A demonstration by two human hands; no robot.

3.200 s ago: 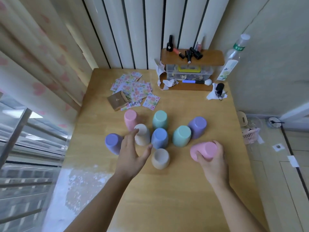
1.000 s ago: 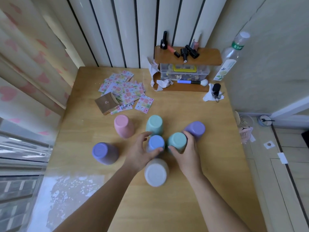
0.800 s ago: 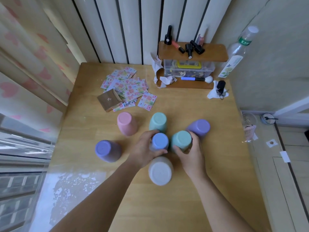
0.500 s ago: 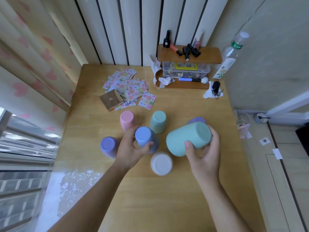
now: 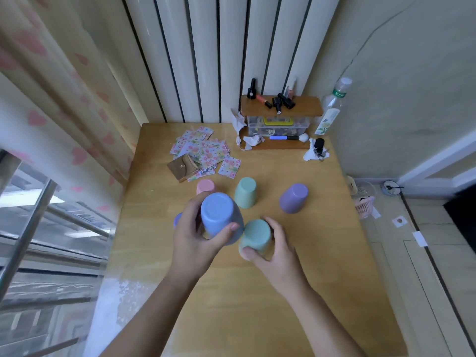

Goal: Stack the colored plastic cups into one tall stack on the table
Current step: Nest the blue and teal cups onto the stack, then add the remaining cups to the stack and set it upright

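My left hand (image 5: 192, 238) grips an upside-down blue cup (image 5: 219, 216), lifted above the wooden table (image 5: 322, 266). My right hand (image 5: 277, 249) wraps a teal cup (image 5: 256, 235), upside down over the stack near the middle; the cups beneath it are hidden. A light green cup (image 5: 246, 192) and a purple cup (image 5: 294, 198) stand upside down further back. A pink cup (image 5: 205, 186) peeks out behind the blue one. A sliver of another purple cup (image 5: 177, 219) shows left of my left hand.
Colourful cards (image 5: 206, 153) and a brown pouch (image 5: 181, 167) lie at the back left. A wooden shelf (image 5: 280, 106) with small bottles and a clear box stands at the back, a water bottle (image 5: 332, 109) beside it. A curtain hangs left.
The right hand has brought the teal cup down over the white-topped stack, covering it. The left hand has lifted the blue cup higher and toward the stack.
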